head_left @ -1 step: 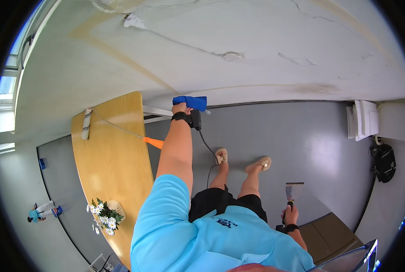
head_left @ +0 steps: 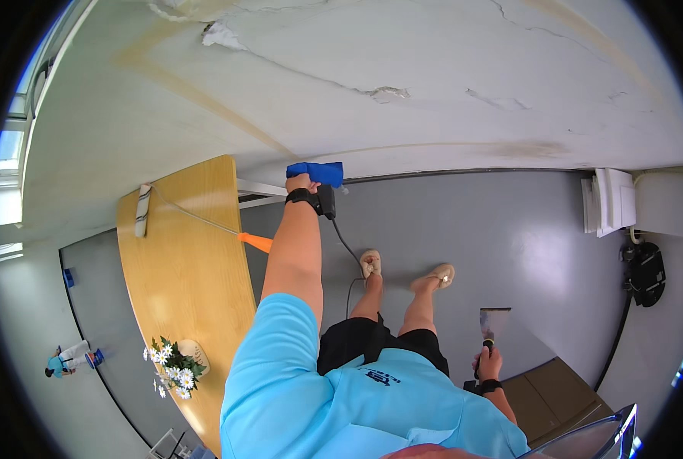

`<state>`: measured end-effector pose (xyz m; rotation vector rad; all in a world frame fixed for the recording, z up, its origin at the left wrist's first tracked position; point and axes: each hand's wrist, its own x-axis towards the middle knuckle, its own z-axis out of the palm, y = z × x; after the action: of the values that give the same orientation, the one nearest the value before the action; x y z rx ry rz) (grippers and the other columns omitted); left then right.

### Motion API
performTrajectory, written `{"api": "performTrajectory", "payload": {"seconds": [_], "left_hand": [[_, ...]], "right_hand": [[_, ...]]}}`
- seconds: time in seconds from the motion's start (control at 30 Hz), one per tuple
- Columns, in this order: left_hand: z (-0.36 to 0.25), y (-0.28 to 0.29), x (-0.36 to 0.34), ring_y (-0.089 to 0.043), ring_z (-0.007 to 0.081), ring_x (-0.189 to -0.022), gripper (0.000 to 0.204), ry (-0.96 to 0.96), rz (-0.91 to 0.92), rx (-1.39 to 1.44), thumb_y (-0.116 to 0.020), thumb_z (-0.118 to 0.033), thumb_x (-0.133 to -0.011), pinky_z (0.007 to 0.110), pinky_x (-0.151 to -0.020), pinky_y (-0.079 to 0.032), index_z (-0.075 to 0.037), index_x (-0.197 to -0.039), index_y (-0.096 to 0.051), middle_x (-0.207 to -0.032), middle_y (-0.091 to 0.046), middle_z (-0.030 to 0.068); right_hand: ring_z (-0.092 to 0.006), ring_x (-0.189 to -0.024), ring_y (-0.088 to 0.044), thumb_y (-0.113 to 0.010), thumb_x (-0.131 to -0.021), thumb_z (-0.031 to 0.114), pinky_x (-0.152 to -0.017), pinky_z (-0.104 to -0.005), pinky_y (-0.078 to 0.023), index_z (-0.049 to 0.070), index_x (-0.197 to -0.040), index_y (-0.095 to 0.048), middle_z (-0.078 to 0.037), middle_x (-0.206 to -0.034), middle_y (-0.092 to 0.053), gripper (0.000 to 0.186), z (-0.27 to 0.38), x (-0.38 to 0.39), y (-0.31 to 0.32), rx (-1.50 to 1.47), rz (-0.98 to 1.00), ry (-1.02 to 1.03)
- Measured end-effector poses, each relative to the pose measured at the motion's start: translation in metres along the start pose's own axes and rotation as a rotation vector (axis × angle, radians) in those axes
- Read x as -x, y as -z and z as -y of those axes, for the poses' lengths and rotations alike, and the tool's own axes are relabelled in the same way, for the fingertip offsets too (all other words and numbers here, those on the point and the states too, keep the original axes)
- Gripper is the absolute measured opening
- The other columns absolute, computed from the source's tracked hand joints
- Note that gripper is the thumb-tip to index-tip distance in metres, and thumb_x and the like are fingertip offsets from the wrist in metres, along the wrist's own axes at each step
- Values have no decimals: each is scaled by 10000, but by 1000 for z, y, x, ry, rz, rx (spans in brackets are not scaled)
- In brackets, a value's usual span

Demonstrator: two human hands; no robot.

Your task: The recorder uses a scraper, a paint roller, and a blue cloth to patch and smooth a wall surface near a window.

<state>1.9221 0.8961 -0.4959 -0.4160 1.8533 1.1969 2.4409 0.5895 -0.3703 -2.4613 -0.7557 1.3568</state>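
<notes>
A folded blue cloth (head_left: 317,170) is in my left hand (head_left: 301,182), beside the cracked, stained white wall (head_left: 433,92). A black device with a cable (head_left: 326,203) is strapped at that wrist. My right hand (head_left: 488,361) grips the dark handle of a wide-bladed scraper (head_left: 493,320), held upright at lower right. On the wooden table (head_left: 169,291) to my left lies a paint roller (head_left: 142,210) whose wire arm runs to an orange handle (head_left: 253,242), partly behind my left arm.
White flowers (head_left: 174,367) stand on the table. Grey floor (head_left: 533,229) lies around my feet. At right are white panels (head_left: 609,203), a black bag-like item (head_left: 647,274) and a brown cabinet (head_left: 548,398). Another person (head_left: 58,363) is at far left, near windows (head_left: 8,149).
The view has shifted very slightly, with my left hand and the cloth a little farther left in the picture. Both hands hold the same things.
</notes>
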Motion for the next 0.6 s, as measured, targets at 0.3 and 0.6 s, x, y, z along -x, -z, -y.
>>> {"api": "performTrajectory", "payload": {"seconds": [0.3, 0.6], "left_hand": [[-19, -17, -38, -537, 279, -766, 310, 11, 128, 241, -433, 54, -727, 423, -629, -514, 3, -1032, -417, -955, -471, 183], [2, -64, 89, -513, 228, -755, 314, -210, 435, 335, -413, 57, -743, 402, -680, -504, -56, -1034, -380, -940, -459, 126]], "right_hand": [[-140, -392, -481, -412, -821, 162, -350, -260, -390, -6, -774, -425, -78, -556, -499, 175, -16, -2, 9, 7, 0, -17], [-120, -398, -458, -424, -824, 158, -362, -249, -380, 6, -790, -429, -55, -552, -481, 155, 10, -20, 3, 6, 39, -1]]}}
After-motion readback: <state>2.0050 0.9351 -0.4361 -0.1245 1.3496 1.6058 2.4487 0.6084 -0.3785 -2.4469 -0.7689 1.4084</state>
